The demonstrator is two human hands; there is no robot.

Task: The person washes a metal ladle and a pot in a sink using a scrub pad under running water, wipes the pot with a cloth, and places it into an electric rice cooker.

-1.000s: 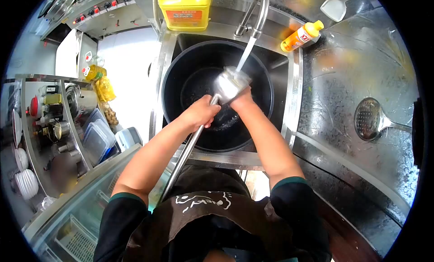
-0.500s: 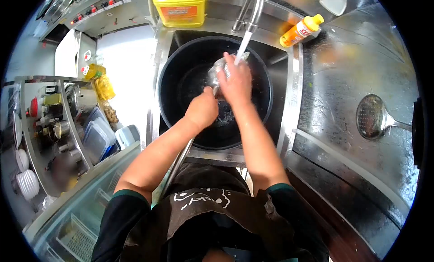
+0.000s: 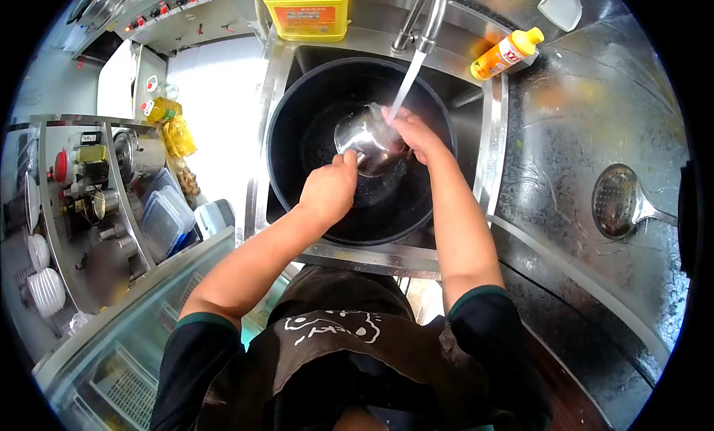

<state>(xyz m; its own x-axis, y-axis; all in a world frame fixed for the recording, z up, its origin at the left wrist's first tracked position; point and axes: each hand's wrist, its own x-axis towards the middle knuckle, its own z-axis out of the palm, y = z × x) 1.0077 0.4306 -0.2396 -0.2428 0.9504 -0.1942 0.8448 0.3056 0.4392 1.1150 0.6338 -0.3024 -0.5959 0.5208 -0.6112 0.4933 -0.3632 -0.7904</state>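
Observation:
My left hand (image 3: 329, 189) is closed around the handle of a shiny metal ladle (image 3: 364, 139), near where it joins the bowl. The rounded bowl is inside a big black pot (image 3: 279, 167) that sits in the sink. My right hand (image 3: 416, 135) lies at the bowl's right edge, its fingers bent against the rim. Water runs from the faucet (image 3: 430, 33) onto that edge and those fingers, and splashing blurs the spot. The rest of the handle is hidden beneath my left hand and forearm.
Behind the sink stands a yellow jug (image 3: 309, 14). An orange bottle (image 3: 507, 54) leans at the back right corner. A skimmer (image 3: 616, 200) and a white spatula (image 3: 563, 8) lie on the wet steel counter. Shelves with pots and plates (image 3: 47, 292) are at the left.
My right hand has moved right and down from over the ladle to its right rim. The bowl has turned and now shows more of its shiny surface. The view has shifted slightly.

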